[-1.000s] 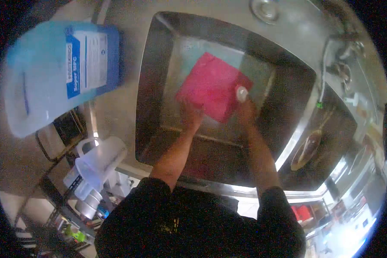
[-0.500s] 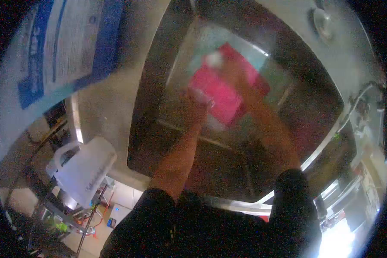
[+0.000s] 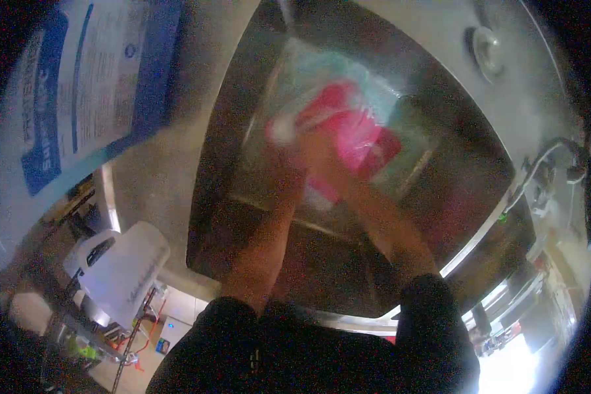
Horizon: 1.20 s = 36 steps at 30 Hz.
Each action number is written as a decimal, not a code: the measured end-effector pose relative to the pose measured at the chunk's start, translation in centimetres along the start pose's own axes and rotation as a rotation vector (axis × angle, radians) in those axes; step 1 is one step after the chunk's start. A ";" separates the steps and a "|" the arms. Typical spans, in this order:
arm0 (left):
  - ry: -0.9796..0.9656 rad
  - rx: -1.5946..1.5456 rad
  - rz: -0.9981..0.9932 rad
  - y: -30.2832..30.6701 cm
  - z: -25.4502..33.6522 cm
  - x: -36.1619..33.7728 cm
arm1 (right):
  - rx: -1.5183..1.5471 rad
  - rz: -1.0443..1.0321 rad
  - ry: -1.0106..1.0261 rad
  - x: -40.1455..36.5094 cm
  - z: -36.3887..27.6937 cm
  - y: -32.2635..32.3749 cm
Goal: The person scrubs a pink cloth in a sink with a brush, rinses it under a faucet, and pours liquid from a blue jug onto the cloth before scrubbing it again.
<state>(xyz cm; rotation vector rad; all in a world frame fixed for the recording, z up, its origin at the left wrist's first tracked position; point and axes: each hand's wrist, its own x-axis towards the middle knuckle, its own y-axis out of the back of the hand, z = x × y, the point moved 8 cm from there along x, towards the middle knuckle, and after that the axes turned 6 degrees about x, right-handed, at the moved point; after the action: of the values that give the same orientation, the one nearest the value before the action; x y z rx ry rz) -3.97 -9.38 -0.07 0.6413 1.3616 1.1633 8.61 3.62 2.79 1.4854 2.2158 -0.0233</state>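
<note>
Both arms reach down into a deep metal basin. A pink and red item, partly under clear, shiny plastic, lies on a pale green-blue sheet in the basin. My right hand is on the near left part of the pink item. Close beside it, my left hand is at the item's left edge, by a small white blurred thing. Motion blur hides the fingers of both hands.
A large blue and white printed sheet fills the upper left. White plastic jug at the lower left, near a wire rack. A round metal fitting is at the upper right, and a pale cord runs along the right.
My right hand has moved left and down toward my left hand. The pink item has changed shape and shows more clear plastic. The white thing has shifted left and down.
</note>
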 end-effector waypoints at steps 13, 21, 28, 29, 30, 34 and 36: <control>0.132 -0.077 -0.007 2.0 -0.7 -1.5 | -0.458 0.253 0.159 2.5 -2.8 3.8; 0.139 -0.270 -0.052 -1.2 -0.9 -0.8 | -0.862 0.123 0.139 6.1 0.1 6.1; -0.085 -0.208 0.118 -2.3 -1.1 -0.6 | -0.837 -0.056 -0.071 -2.9 -2.7 6.6; 0.002 -0.224 0.023 -2.0 -1.2 -0.4 | -0.843 -0.072 -0.097 -5.0 -3.1 5.7; 0.086 -0.237 -0.077 -0.7 -0.7 -0.8 | -0.849 -0.088 -0.124 -7.1 -3.5 4.8; 0.070 -0.221 -0.053 5.1 3.3 0.2 | -0.734 0.029 -0.277 -11.1 3.4 5.5; -0.316 0.036 0.089 5.8 6.7 1.9 | -0.532 0.033 -0.416 -12.1 3.7 7.7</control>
<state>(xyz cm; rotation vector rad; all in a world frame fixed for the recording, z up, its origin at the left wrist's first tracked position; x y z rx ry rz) 0.57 -3.82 5.53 0.8789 1.0966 1.0578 20.45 -4.73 6.02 1.1008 1.6903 0.2301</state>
